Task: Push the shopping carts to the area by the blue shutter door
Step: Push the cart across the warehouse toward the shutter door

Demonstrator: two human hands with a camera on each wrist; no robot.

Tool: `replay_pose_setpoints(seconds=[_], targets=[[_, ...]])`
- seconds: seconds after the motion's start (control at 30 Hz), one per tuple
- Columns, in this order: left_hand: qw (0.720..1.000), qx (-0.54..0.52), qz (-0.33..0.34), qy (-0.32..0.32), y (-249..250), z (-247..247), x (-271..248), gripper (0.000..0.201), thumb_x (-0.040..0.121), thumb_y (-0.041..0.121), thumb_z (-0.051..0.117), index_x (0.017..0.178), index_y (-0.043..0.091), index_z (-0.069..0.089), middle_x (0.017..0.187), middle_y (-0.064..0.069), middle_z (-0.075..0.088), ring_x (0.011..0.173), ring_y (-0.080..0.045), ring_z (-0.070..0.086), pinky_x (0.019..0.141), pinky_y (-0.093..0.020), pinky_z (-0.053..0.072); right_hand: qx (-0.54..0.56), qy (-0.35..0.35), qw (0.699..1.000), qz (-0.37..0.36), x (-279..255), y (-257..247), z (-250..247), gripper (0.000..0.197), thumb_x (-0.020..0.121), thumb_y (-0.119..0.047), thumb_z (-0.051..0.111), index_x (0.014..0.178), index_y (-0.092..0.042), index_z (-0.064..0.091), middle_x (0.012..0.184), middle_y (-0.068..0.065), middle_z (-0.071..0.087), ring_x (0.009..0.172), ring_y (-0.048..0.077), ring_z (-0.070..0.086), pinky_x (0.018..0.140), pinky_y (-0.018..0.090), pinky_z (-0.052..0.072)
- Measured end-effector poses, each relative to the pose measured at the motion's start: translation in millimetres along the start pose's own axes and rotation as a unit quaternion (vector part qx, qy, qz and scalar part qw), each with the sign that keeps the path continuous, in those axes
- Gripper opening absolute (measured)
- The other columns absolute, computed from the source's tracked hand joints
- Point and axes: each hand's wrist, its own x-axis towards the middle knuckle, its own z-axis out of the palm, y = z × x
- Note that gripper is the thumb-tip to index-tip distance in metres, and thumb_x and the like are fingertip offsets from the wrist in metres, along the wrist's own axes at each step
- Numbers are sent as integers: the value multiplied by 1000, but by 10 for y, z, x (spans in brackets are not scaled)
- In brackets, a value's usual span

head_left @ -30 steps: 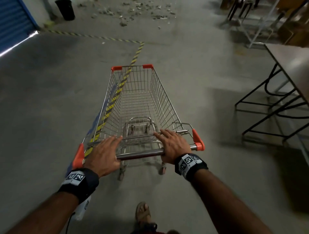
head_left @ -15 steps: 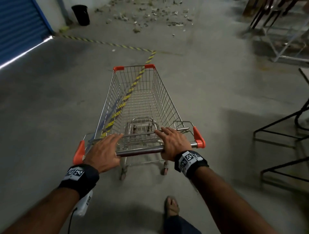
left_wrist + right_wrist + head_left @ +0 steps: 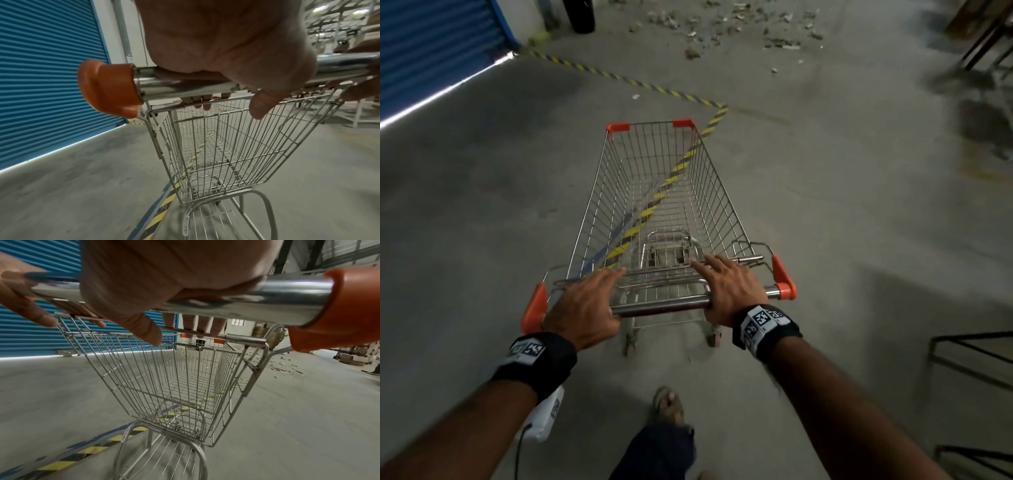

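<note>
The wire shopping cart (image 3: 661,205) stands mid-frame on the concrete floor (image 3: 482,240), its basket over a yellow-black striped line (image 3: 674,174). The left hand (image 3: 585,305) presses its palm on the handle bar (image 3: 661,305) near the left orange cap, fingers straight forward. The right hand (image 3: 729,287) does the same by the right cap. The blue shutter door (image 3: 431,51) fills the upper left; rubble (image 3: 722,24) lies at the top.

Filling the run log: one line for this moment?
cart: empty | left hand, right hand: flat on handle | blue shutter door: ahead-left
</note>
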Motion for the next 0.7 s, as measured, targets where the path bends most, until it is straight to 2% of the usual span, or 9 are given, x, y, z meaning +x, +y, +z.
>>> replay_pose_setpoints(seconds=[0.13,0.33,0.5,0.63,0.7], targets=[[1000,-9,-12,9,-169,-65,716,92,59,25,64,148,21,41,141,-5,54,127,-23,53,104,-40,47,-3,3,1000,-4,749,331,-141,91,78,-36,65,157,-33,20,163,4,28,148,25,26,118,41,26],[999,-12,-34,8,-424,-201,1777,90,64,26,63,150,19,36,144,-7,50,131,-26,49,105,-44,47,-19,-7,1000,-9,1902,789,-342,94,78,-42,68,156,-39,16,164,0,24,148,24,26,117,45,28],[998,-19,-56,10,-598,-347,2499,88,63,29,59,148,18,38,135,-6,54,119,-26,55,95,-42,51,-21,-10,1000,-16,2713,1048,-531,94,76,-41,68,154,-42,15,163,-2,26,147,24,28,115,49,33],[996,-30,-78,11,-725,-446,2939,93,63,25,68,150,18,36,143,-8,49,129,-27,49,104,-41,46,-28,-24,999,-37,3256,1230,-697,91,79,-37,64,156,-41,15,163,-2,25,148,24,26,115,52,33],[995,-30,-90,17,-833,-478,3241,92,63,25,67,149,18,37,143,-7,50,129,-26,49,106,-40,45,-26,-19,998,-52,3603,1330,-784,88,80,-34,61,156,-40,17,163,-2,26,148,23,26,116,50,32]])
